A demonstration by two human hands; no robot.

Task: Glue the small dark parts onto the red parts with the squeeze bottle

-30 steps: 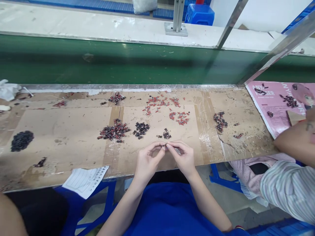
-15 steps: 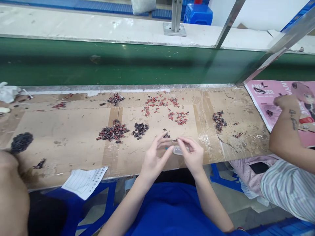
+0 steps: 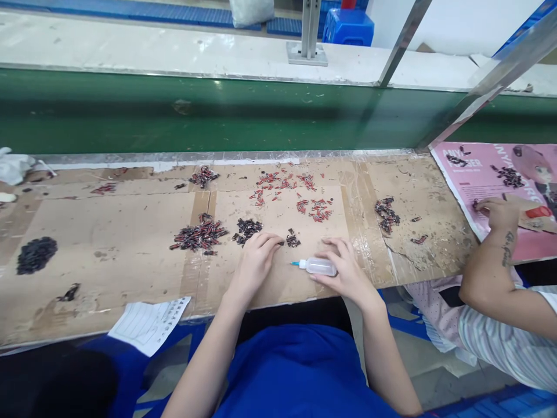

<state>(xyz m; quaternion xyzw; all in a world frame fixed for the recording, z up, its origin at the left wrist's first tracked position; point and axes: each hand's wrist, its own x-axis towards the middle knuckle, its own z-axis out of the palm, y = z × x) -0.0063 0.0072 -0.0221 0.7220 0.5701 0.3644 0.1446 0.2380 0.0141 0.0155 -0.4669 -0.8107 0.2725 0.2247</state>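
Observation:
My left hand (image 3: 260,255) is closed at the fingertips on a small black part (image 3: 281,242), just above the cardboard. To its right lies a small cluster of black parts (image 3: 293,238); behind its fingers is a larger black pile (image 3: 247,229). My right hand (image 3: 343,268) has its thumb and fingers round a clear squeeze bottle (image 3: 321,266) with a blue needle tip, lying on its side and pointing left. Farther back are scattered red parts (image 3: 320,210). A heap of red-and-black pieces (image 3: 200,233) sits left of my left hand.
Cardboard (image 3: 117,232) covers the bench. A green panel (image 3: 217,110) runs behind it. A co-worker's hand (image 3: 496,212) rests over a pink sheet (image 3: 470,180) at right. A paper slip (image 3: 150,325) overhangs the front edge. Another black pile (image 3: 37,255) lies far left.
My hands were together over the bottle and have moved apart. The left went left and down to the cardboard; the right closed round the bottle. The co-worker's hand moved towards the bench front.

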